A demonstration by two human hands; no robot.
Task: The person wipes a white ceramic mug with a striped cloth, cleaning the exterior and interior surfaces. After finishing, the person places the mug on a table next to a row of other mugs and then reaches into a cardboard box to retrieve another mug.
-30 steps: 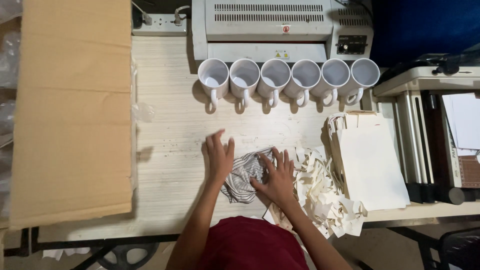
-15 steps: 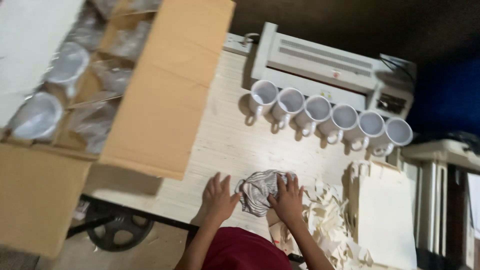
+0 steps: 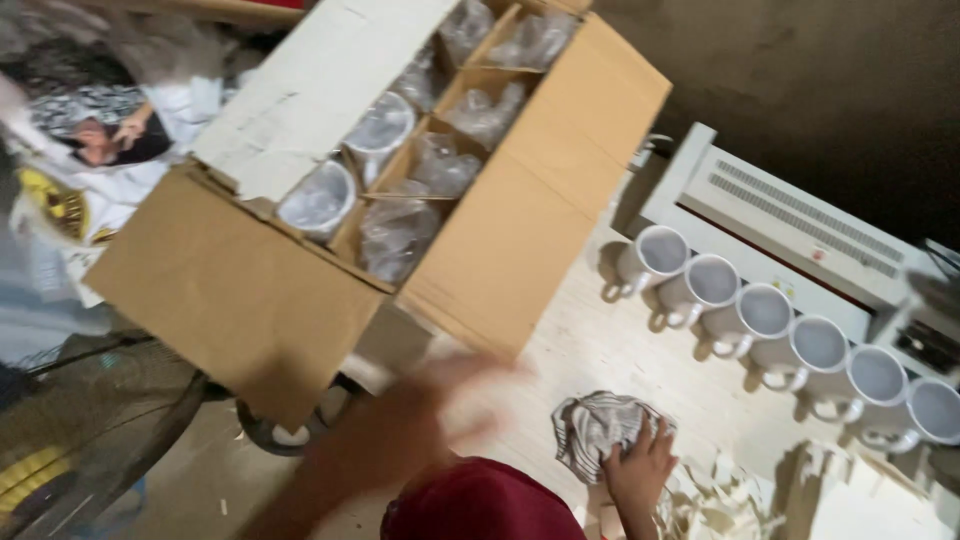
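**Desk inventory: wrapped item, mugs, open carton**

- Right hand (image 3: 640, 470): fingers spread flat, resting on the edge of a crumpled striped wrapper (image 3: 600, 430), apparently pinning it to the desk (image 3: 590, 350); it presses rather than closes round it. The wrapper is thin, creased, grey-and-white; whether it is paper or film cannot be told.
- Left hand (image 3: 430, 410): blurred, raised above the desk edge; how far open, and whether it holds anything, cannot be told.
- Beyond the left hand: cardboard box (image 3: 420, 180), flaps open, card dividers forming cells so the contents stay apart; inside, rounded pieces in crinkled clear plastic bags (image 3: 395, 235).
- Beyond the right hand: six white glossy mugs (image 3: 760, 310) in a row, mouths up, against a pale machine (image 3: 790, 230).
- Beside the right hand: heap of torn pale paper scraps (image 3: 720, 495).
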